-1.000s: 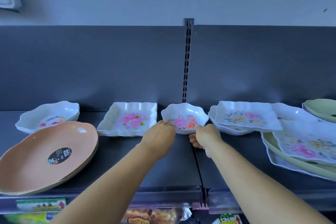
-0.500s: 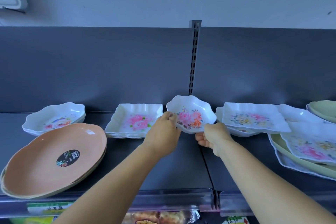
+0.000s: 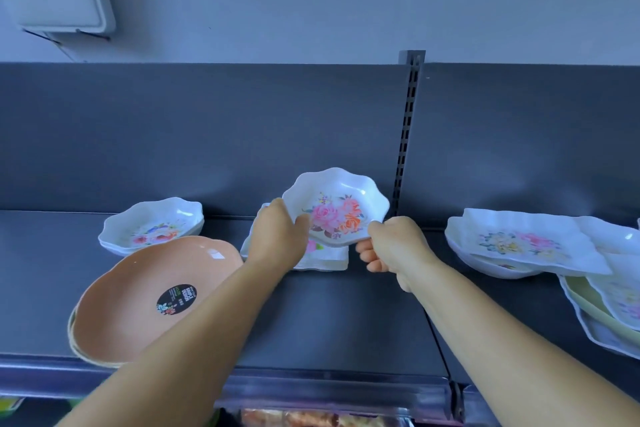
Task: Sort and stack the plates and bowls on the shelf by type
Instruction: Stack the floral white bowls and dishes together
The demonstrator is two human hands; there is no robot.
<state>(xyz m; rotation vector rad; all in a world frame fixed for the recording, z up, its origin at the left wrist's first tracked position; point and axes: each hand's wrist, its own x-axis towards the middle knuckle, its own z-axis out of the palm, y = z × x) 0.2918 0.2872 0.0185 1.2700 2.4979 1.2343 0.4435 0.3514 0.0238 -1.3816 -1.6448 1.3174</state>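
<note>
A small white scalloped bowl (image 3: 337,206) with pink and orange flowers is lifted off the shelf and tilted toward me. My left hand (image 3: 278,237) grips its left rim and my right hand (image 3: 394,246) grips its lower right rim. Beneath it lies a stack of square white floral plates (image 3: 329,258), partly hidden by my left hand. A matching scalloped bowl stack (image 3: 152,227) sits at the left rear. Large orange oval plates (image 3: 138,298) lie at the front left.
The dark shelf (image 3: 346,315) has a bare stretch in front of my hands. On the right is a mixed pile: a square floral plate (image 3: 526,241) on a white bowl, plus green and white plates (image 3: 602,308). A slotted upright (image 3: 407,135) divides the back panel.
Both hands have lifted the floral scalloped bowl off the shelf and carried it up and left, over the square plates. The view has shifted left.
</note>
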